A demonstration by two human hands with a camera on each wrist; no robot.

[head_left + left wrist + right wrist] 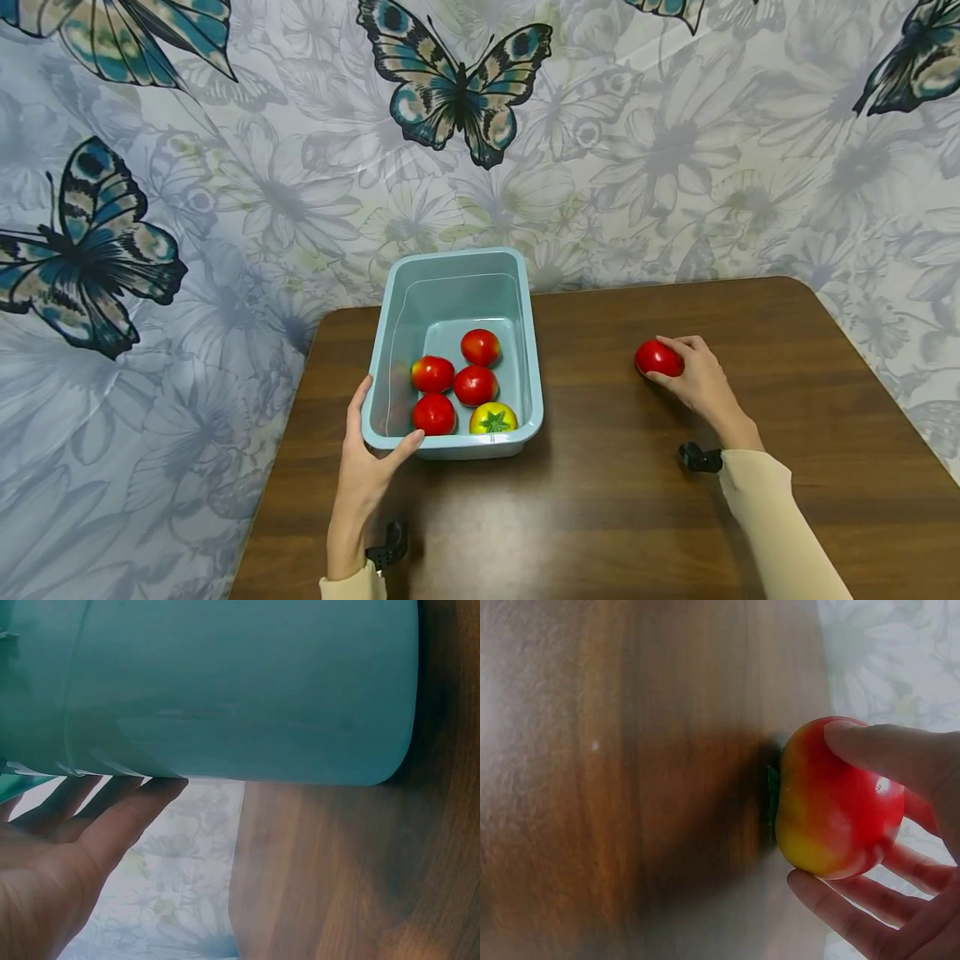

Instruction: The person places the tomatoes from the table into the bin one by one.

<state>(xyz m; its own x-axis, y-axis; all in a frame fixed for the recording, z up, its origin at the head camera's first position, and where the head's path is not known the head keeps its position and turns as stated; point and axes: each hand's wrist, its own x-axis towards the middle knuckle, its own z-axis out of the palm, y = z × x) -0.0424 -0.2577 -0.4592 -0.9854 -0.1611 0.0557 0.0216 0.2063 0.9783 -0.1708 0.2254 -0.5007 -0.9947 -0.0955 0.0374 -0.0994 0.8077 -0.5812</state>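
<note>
My right hand point(703, 385) grips a red tomato point(658, 358) at the right side of the table. In the right wrist view the tomato point(840, 802) shows a yellow underside, and its green stem leaves point(773, 795) face the wood. Thumb and fingers lie on opposite sides of it. At the near left corner of a light blue plastic bin point(534, 367), my left hand point(367, 471) holds on, thumb at the front rim and fingers along the left side. Inside the bin lie several red tomatoes point(476, 386) and a yellow-green tomato point(492, 417), stem up.
The brown wooden table point(592, 517) carries the bin at its left back part. Behind it hangs a pale flowered cloth point(660, 158) printed with large butterflies point(461, 92). Each wrist wears a black camera strap, as on the right wrist camera point(699, 457).
</note>
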